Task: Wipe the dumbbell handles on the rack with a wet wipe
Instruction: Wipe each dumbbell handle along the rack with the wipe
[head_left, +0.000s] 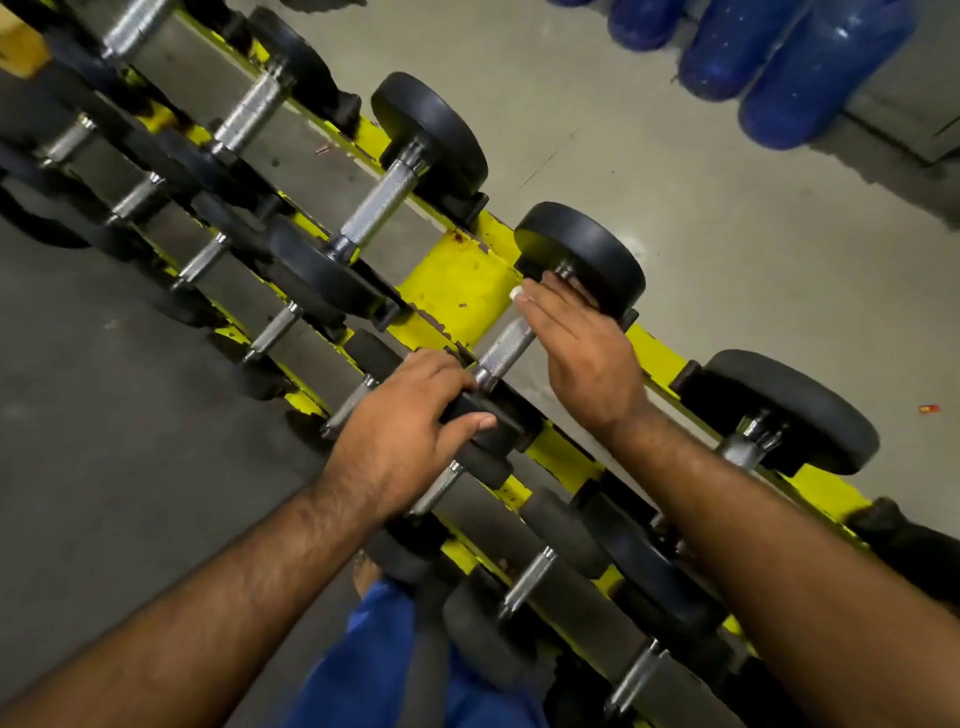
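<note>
The dumbbell (519, 322) is seated on the upper tier of the yellow rack (457, 291), its knurled handle (506, 345) judged heavy, rigid and grippy; the near head is gripped by the left hand (405, 431); the far end of the handle is covered by the right hand (582, 353), a scrap of white wet wipe (516, 294) showing at its fingertips; grey concrete floor (727, 234) is seen behind, with blue containers (779, 62) beyond.

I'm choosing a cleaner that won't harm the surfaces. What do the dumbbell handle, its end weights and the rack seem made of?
Handle: bright metal, likely chromed steel, with cross-hatched knurling. End weight: matte black, probably rubber-coated, with dull sheen. Rack: metal painted yellow, chipped and rust-spotted.
</note>
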